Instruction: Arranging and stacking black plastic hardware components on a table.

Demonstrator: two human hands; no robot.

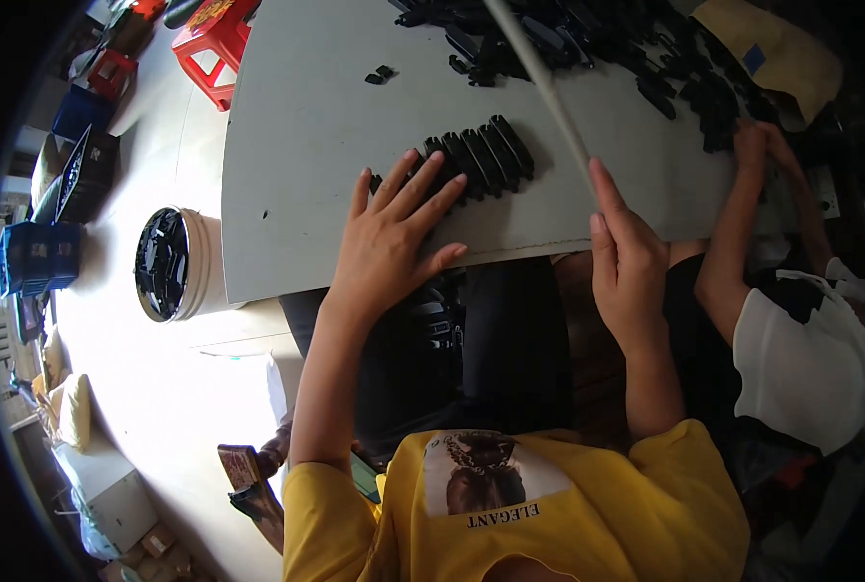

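My left hand (389, 228) lies spread on the pale table (301, 126), its fingertips over the left end of a row of slim black plastic parts (495, 155). The parts stand side by side, and those under my fingers are partly hidden. In my right hand (632, 262), at the table's near edge, is a long pale stick (546, 85), gripped with thumb and forefinger stretched along it. It slants up and away to the left, past the row without touching it. More black parts (442, 325) show between my legs, below the table edge.
A heap of black parts (558, 44) covers the far side, with a few small pieces (381, 74) apart from it. At right, a co-worker's hands (754, 141) are by the heap, near a tan bag (786, 58). Left stand a bucket of parts (197, 262) and a red stool (211, 44).
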